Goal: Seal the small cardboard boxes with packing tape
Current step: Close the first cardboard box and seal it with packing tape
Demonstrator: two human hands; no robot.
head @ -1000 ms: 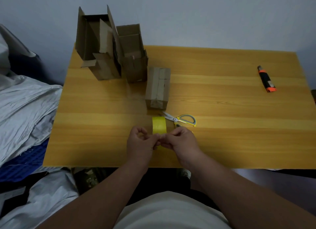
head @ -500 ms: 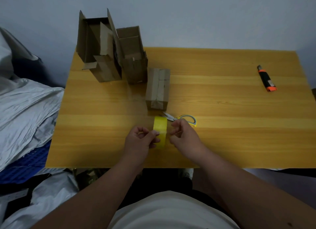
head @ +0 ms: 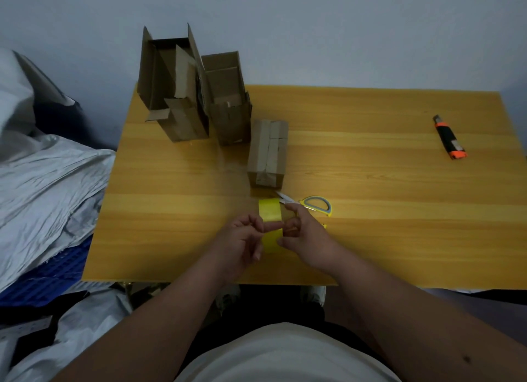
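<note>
Nearest the camera, both of the person's forearms reach over the front edge of the wooden table [head: 370, 239]. The left hand [head: 242, 244] has its fingers curled, one fingertip touching the side of the yellow tape roll [head: 271, 224], which stands on edge on the table between the hands. The right hand [head: 305, 239] grips the roll from the other side, thumb low on its rim and fingers curled around its upper part; whether a loose end of tape is pinched there is hard to tell at this angle. Just beyond the right hand lie scissors [head: 310, 207] with grey and yellow handles, blades pointing toward the closed cardboard box [head: 268, 153], which lies flat a little farther back. Behind it stand two open cardboard boxes [head: 199, 102], side by side and touching, flaps up, near the table's far left corner. Far right, well apart, lies a black and orange utility knife [head: 449, 137].
</note>
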